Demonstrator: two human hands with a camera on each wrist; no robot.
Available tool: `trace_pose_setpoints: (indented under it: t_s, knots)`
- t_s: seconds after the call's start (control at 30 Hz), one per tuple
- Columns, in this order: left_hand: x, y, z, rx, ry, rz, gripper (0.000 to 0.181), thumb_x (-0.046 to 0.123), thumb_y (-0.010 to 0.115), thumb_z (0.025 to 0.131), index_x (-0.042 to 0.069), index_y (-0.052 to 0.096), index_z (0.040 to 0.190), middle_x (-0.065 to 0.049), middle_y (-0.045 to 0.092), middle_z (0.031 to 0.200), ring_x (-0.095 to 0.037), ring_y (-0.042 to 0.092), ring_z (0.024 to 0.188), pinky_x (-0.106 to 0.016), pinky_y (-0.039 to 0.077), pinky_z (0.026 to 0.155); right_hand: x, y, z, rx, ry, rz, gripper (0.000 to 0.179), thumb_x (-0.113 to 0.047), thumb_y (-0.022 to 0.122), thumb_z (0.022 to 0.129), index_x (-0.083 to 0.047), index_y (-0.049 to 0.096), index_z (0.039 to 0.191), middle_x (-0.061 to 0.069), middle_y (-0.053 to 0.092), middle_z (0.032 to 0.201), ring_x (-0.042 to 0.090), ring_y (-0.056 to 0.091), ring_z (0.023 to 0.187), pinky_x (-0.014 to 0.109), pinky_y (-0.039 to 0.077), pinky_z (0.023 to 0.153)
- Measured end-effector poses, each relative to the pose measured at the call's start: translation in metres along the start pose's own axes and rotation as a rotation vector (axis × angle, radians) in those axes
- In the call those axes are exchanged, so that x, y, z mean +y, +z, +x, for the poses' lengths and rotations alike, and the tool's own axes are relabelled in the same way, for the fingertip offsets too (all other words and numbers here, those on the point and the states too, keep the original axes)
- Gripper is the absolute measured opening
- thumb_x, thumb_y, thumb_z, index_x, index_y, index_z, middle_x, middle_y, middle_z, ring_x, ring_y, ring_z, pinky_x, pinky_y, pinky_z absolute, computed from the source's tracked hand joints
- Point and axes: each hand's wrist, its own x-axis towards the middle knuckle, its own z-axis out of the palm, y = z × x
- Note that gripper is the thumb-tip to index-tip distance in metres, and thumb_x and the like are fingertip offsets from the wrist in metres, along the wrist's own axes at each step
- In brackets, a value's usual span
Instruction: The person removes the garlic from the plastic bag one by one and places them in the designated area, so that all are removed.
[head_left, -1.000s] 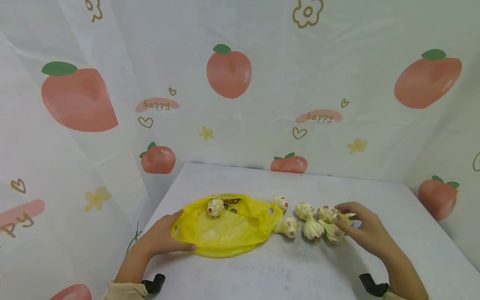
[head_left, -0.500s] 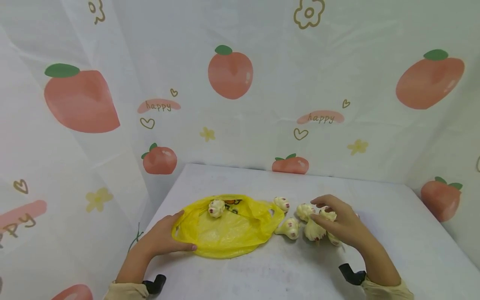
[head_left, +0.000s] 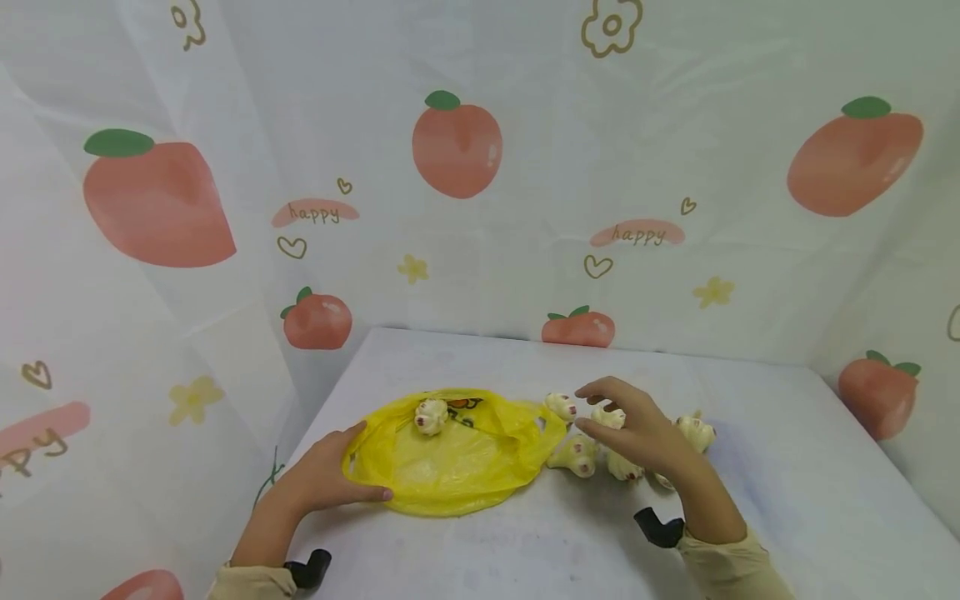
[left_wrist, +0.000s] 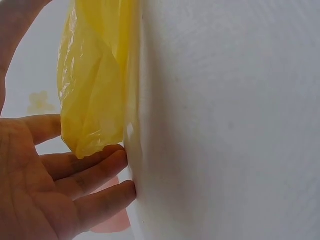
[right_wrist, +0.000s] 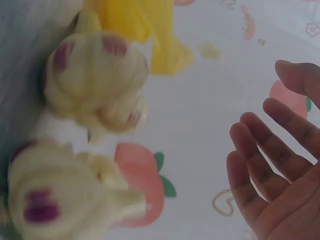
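My left hand (head_left: 322,475) spans the left edge of a yellow plastic bag (head_left: 465,487), thumb in front and fingers behind. In the left wrist view its fingers are spread loosely, touching the bag's edge and the tabletop. Inside the bag's mouth lies one garlic bulb (head_left: 431,417). My right hand (head_left: 630,423) hovers palm-left over a group of garlic bulbs, with nothing between its parted fingers and thumb. Beside the bag's right handle are a back bulb (head_left: 559,407) and a front bulb (head_left: 575,456); the hand partly hides several others.
A white table (head_left: 480,554) runs back to a fabric backdrop (head_left: 517,250) printed with peaches. One garlic bulb (head_left: 695,432) lies right of my right wrist. A thin green string (head_left: 270,477) shows at the table's left edge. Each wrist carries a black mount (head_left: 660,527).
My right hand has moved left across the garlic bulbs toward the bag, uncovering a bulb on the right. The left hand, bag and bulb inside it have stayed put.
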Motion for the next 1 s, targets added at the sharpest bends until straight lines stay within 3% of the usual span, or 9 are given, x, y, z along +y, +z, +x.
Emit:
trace_pose_setpoints:
  t_s: [0.27,0.53,0.8,1.0]
  knots:
    - [-0.003,0.002,0.001,0.001,0.001,0.002,0.127,0.074,0.087,0.069,0.002,0.04,0.162,-0.027,0.052,0.156,-0.046,0.051,0.143,-0.066,0.044,0.116,-0.014,0.026,0.026,-0.073,-0.047,0.121,0.033,-0.016,0.081,0.096,-0.014,0.07,0.127,0.002,0.071,0.124,0.032,0.069,0.109,0.041,0.062,0.09]
    - [0.0,0.0,0.0,0.001,-0.009,0.007,0.127,0.074,0.087,0.069,0.002,0.04,0.162,-0.025,0.053,0.156,-0.045,0.052,0.141,-0.066,0.045,0.115,-0.04,0.057,0.049,-0.172,-0.064,0.149,0.035,-0.022,0.078,0.098,-0.015,0.068,0.131,0.001,0.07,0.13,0.031,0.068,0.116,0.053,0.059,0.097]
    - [0.001,-0.002,-0.002,0.0,-0.024,-0.01,0.126,0.072,0.088,0.069,0.003,0.04,0.163,-0.026,0.051,0.157,-0.046,0.051,0.142,-0.067,0.044,0.116,-0.06,0.096,0.069,-0.269,-0.055,0.197,0.037,-0.025,0.077,0.099,-0.015,0.067,0.133,-0.001,0.069,0.13,0.019,0.064,0.117,0.049,0.057,0.101]
    - [-0.002,0.0,-0.002,0.004,-0.026,-0.013,0.127,0.074,0.087,0.069,0.005,0.039,0.163,-0.025,0.051,0.158,-0.045,0.051,0.143,-0.066,0.044,0.116,-0.066,0.127,0.083,-0.292,-0.031,0.238,0.04,-0.023,0.075,0.101,-0.006,0.066,0.136,0.007,0.068,0.132,0.028,0.063,0.12,0.053,0.056,0.102]
